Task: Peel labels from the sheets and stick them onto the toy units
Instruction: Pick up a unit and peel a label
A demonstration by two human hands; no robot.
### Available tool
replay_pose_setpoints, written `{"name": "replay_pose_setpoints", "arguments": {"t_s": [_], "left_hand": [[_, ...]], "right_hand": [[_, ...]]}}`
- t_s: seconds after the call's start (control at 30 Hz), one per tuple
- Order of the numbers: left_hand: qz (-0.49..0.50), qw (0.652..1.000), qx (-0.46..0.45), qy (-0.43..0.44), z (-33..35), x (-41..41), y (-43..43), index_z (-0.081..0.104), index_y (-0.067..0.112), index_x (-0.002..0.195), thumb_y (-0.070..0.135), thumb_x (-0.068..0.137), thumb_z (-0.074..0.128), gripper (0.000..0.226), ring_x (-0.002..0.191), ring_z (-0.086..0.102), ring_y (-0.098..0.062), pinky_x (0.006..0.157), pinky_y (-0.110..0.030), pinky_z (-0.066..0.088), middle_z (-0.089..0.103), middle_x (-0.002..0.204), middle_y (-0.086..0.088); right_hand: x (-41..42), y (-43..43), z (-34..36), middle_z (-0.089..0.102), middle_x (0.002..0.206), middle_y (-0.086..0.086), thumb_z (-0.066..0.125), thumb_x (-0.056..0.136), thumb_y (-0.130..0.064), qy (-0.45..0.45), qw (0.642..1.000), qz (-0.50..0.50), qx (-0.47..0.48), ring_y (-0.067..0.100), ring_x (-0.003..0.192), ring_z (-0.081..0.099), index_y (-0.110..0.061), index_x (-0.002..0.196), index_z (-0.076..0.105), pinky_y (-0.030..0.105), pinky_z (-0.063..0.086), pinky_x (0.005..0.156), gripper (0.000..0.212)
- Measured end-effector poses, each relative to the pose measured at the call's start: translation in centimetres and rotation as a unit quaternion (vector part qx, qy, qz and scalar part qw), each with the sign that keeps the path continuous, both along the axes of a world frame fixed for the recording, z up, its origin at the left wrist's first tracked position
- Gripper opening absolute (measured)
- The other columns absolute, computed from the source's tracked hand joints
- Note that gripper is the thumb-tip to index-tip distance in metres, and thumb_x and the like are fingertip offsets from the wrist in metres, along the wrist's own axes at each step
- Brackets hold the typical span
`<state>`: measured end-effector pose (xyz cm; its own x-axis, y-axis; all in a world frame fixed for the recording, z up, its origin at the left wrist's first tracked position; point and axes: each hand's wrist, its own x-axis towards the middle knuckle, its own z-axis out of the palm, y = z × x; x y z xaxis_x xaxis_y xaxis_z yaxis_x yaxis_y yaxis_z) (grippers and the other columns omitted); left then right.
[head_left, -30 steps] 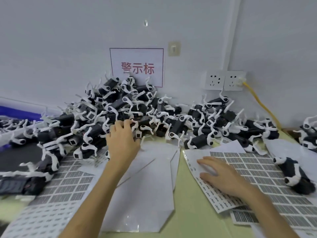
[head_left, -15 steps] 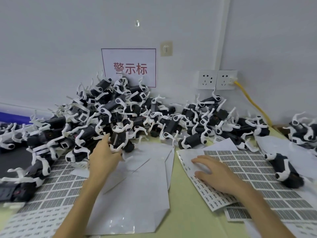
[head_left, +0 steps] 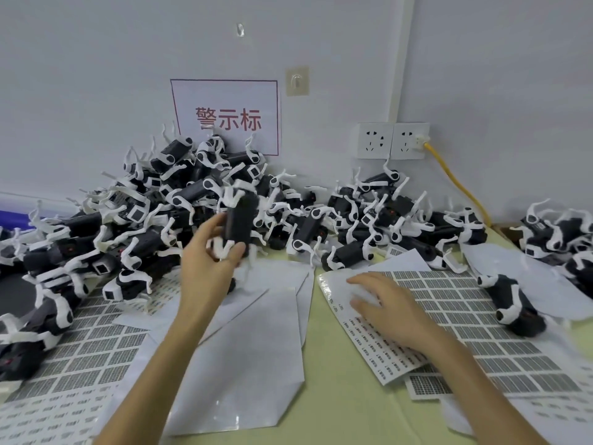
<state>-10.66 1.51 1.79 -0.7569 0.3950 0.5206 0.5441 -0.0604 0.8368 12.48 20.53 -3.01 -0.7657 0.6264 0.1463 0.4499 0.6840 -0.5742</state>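
Note:
My left hand (head_left: 208, 264) grips one black toy unit with white legs (head_left: 239, 220) and holds it up in front of the big pile of toy units (head_left: 154, 216) against the wall. My right hand (head_left: 385, 303) rests on a label sheet (head_left: 449, 303) on the green table, fingers spread over its partly peeled left part. Whether a label sits on a fingertip cannot be seen. More label sheets (head_left: 90, 345) lie at the left.
Blank backing sheets (head_left: 250, 351) lie in the middle between my arms. A single toy (head_left: 513, 300) lies on the right sheet, and another heap (head_left: 564, 239) sits at the far right. Wall sockets (head_left: 393, 141) with a yellow cable (head_left: 459, 184) are behind.
My left hand closed on a toy in the pile and lifted it up and toward me. My right hand stayed on the label sheet.

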Motion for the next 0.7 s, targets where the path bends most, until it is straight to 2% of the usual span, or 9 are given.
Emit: {"name": "replay_pose_setpoints", "arguments": {"t_s": [0.13, 0.23, 0.3, 0.37, 0.43, 0.5, 0.53, 0.6, 0.7], "left_hand": [[-0.244, 0.921, 0.081, -0.292, -0.2, 3.8, 2.7, 0.056, 0.017, 0.132, -0.009, 0.093, 0.064, 0.047, 0.101, 0.077, -0.029, 0.081, -0.035, 0.064, 0.074, 0.117, -0.014], [-0.33, 0.868, 0.068, -0.366, -0.6, 7.2, 5.7, 0.053, 0.014, 0.132, -0.009, 0.095, 0.062, 0.045, 0.106, 0.075, -0.032, 0.088, -0.041, 0.063, 0.077, 0.115, -0.011], [-0.338, 0.887, 0.014, -0.313, -0.8, 9.4, 7.6, 0.056, 0.018, 0.131, 0.001, 0.098, 0.066, 0.039, 0.107, 0.075, -0.027, 0.089, -0.036, 0.061, 0.074, 0.12, -0.009], [-0.32, 0.926, -0.048, -0.194, -0.9, 10.6, 9.2, 0.059, 0.024, 0.131, 0.012, 0.099, 0.068, 0.036, 0.105, 0.072, -0.014, 0.088, -0.028, 0.056, 0.07, 0.124, -0.003], [-0.315, 0.942, -0.095, -0.066, -0.8, 10.7, 10.0, 0.059, 0.038, 0.129, 0.019, 0.099, 0.069, 0.037, 0.105, 0.061, 0.009, 0.091, -0.013, 0.046, 0.062, 0.127, 0.007], [-0.326, 0.936, -0.133, -0.017, -0.5, 9.8, 10.4, 0.058, 0.043, 0.132, 0.025, 0.1, 0.069, 0.039, 0.103, 0.051, 0.022, 0.085, 0.001, 0.039, 0.053, 0.129, 0.014], [-0.334, 0.93, -0.154, -0.013, -0.6, 9.3, 10.4, 0.058, 0.039, 0.137, 0.028, 0.1, 0.069, 0.041, 0.103, 0.053, 0.019, 0.085, 0.0, 0.041, 0.053, 0.13, 0.014], [-0.285, 0.933, -0.22, 0.031, -1.5, 8.1, 10.2, 0.054, 0.029, 0.147, 0.033, 0.098, 0.072, 0.053, 0.11, 0.059, -0.001, 0.095, -0.018, 0.049, 0.058, 0.133, 0.007], [-0.086, 0.916, -0.362, 0.146, -3.9, 6.5, 9.7, 0.046, 0.021, 0.148, 0.04, 0.097, 0.067, 0.059, 0.127, 0.051, -0.022, 0.104, -0.042, 0.044, 0.055, 0.138, -0.001]], "right_hand": [[0.0, -0.4, 1.0, 0.059, 0.134, -0.03, 0.049, 0.099, -0.058, 0.164, 0.976, 0.022, -0.138, -0.009, 0.126, 0.051, -0.043, 0.135, 0.059, 0.032, 0.041, 0.111, 0.04], [-0.1, -0.8, 1.1, 0.064, 0.131, -0.026, 0.035, 0.099, -0.064, 0.224, 0.945, 0.037, -0.235, -0.005, 0.123, 0.058, -0.044, 0.134, 0.062, 0.034, 0.046, 0.105, 0.049], [-0.2, -0.7, 1.0, 0.069, 0.128, -0.018, 0.036, 0.1, -0.063, 0.248, 0.927, 0.017, -0.282, 0.003, 0.122, 0.061, -0.029, 0.132, 0.066, 0.036, 0.048, 0.102, 0.056], [-0.3, -0.6, 1.2, 0.071, 0.125, -0.007, 0.041, 0.103, -0.055, 0.281, 0.911, -0.009, -0.303, 0.01, 0.121, 0.064, -0.017, 0.128, 0.067, 0.036, 0.051, 0.1, 0.052], [-0.2, -0.5, 1.6, 0.069, 0.123, 0.014, 0.044, 0.108, -0.043, 0.326, 0.89, -0.039, -0.316, 0.019, 0.116, 0.067, -0.028, 0.127, 0.068, 0.041, 0.054, 0.099, 0.034], [-0.1, -0.4, 1.9, 0.065, 0.12, 0.024, 0.048, 0.109, -0.033, 0.395, 0.855, -0.061, -0.331, 0.027, 0.107, 0.069, -0.029, 0.124, 0.069, 0.046, 0.057, 0.098, 0.026], [0.0, -0.4, 2.0, 0.07, 0.115, 0.018, 0.051, 0.108, -0.029, 0.425, 0.844, -0.071, -0.32, 0.028, 0.104, 0.07, -0.029, 0.12, 0.07, 0.043, 0.058, 0.094, 0.022], [0.3, -0.3, 2.3, 0.074, 0.104, -0.003, 0.059, 0.104, -0.027, 0.45, 0.854, -0.108, -0.238, 0.021, 0.101, 0.07, -0.035, 0.11, 0.069, 0.036, 0.057, 0.088, 0.014], [0.9, 0.3, 2.3, 0.069, 0.104, -0.014, 0.068, 0.096, -0.03, 0.435, 0.882, -0.166, -0.077, 0.002, 0.098, 0.063, -0.04, 0.105, 0.065, 0.026, 0.05, 0.084, 0.014]]}}
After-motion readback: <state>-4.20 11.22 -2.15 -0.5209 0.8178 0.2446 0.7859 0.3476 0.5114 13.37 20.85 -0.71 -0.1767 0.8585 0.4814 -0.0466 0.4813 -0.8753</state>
